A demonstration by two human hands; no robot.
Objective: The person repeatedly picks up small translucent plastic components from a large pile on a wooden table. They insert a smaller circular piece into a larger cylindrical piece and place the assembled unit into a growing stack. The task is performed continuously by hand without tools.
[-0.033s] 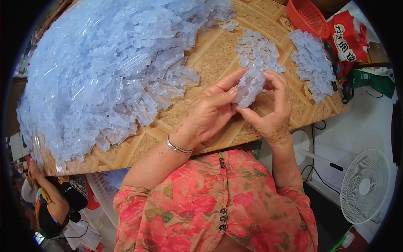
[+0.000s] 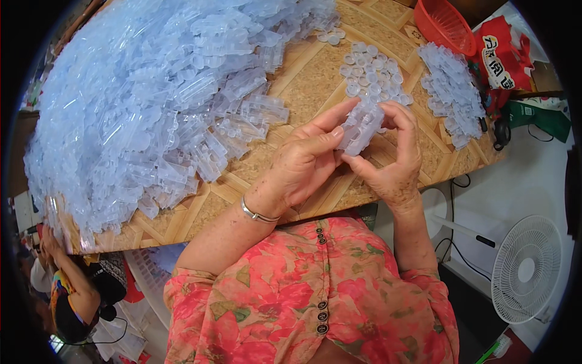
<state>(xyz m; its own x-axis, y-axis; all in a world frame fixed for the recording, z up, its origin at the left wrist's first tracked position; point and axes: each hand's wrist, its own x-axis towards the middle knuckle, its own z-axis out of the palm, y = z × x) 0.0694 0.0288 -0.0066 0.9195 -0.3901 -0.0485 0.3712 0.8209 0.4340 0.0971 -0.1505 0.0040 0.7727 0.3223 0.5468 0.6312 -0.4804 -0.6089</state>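
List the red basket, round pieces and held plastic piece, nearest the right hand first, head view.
1. Held plastic piece: touching the right hand.
2. Round pieces: just beyond, on the table.
3. Red basket: farther off, upper right.

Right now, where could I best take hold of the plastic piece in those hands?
Perhaps pinch the piece at its far end, from across the table: that end's middle shows uncovered, while the left hand holds its left edge and the right hand is at its near end and right side.
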